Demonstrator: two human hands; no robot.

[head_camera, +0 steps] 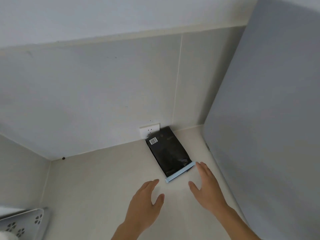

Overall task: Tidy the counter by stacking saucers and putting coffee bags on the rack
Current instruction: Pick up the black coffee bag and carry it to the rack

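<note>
A black coffee bag [168, 152] with a pale blue strip along its near end and a barcode label lies flat on the cream counter [103, 187], its far end against the back wall. My left hand [144, 203] hovers just short of the blue strip, fingers apart, holding nothing. My right hand [207, 186] is spread open beside the bag's near right corner, fingertips almost at the blue strip but apart from it. No saucers are in view.
A white wall socket [149, 131] sits behind the bag's far end. A tall grey panel [268, 118] walls off the right side. A white perforated rack [22, 224] shows at the bottom left corner. A small dark spot [63, 158] marks the wall seam.
</note>
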